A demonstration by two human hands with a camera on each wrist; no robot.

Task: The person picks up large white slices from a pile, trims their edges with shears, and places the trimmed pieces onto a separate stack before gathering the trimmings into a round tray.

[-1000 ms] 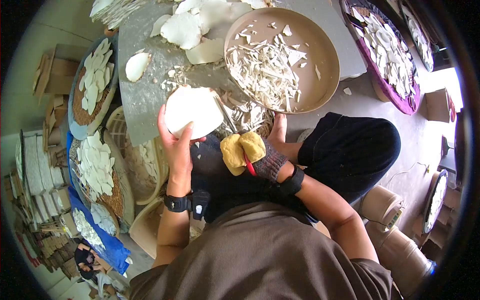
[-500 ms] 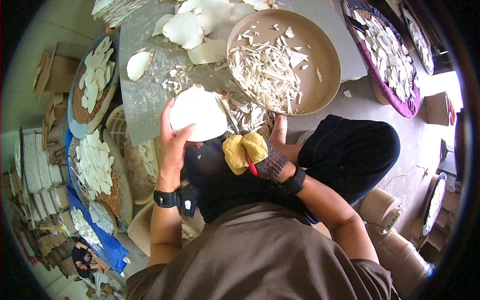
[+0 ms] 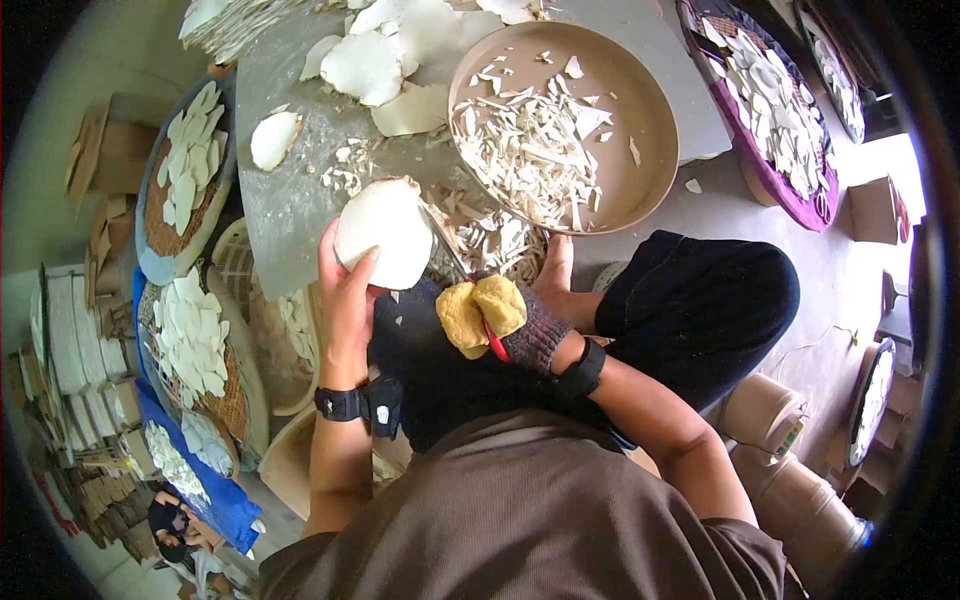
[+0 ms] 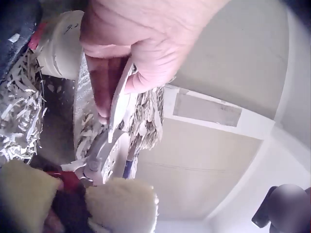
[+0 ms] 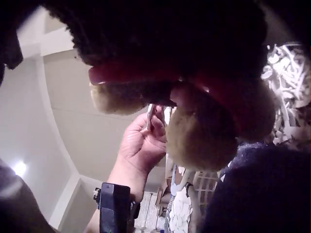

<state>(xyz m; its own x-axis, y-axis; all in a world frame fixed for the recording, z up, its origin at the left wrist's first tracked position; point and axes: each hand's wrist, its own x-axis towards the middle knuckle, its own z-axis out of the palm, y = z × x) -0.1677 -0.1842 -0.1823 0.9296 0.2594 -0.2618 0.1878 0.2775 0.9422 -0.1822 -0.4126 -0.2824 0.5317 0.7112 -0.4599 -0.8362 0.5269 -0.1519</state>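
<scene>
My bare left hand (image 3: pixel 347 295) pinches a flat white slice (image 3: pixel 388 232) between thumb and fingers; the left wrist view shows the slice (image 4: pixel 119 99) nearly edge-on. My gloved right hand (image 3: pixel 535 328) grips red-handled scissors (image 3: pixel 497 345) with yellow foam padding (image 3: pixel 462 318) on the handles. The scissor blades (image 3: pixel 447 245) lie at the right edge of the slice. In the left wrist view the scissors' pivot (image 4: pixel 93 165) is just below the slice. Seen from the right wrist, the padded handles (image 5: pixel 201 138) are dark, and the blades are mostly hidden.
A round tan tray (image 3: pixel 655 130) holding white strips stands on the grey table (image 3: pixel 280 215), beside more slices (image 3: pixel 365 65). Scraps (image 3: pixel 505 240) lie below the tray near a bare foot. Baskets of white pieces (image 3: pixel 190 335) stand at left, and a purple-edged one (image 3: pixel 815 210) at right.
The slice has turned and moved slightly down and left since half a second ago. My right hand and the scissors have also shifted slightly down and left, still gripped.
</scene>
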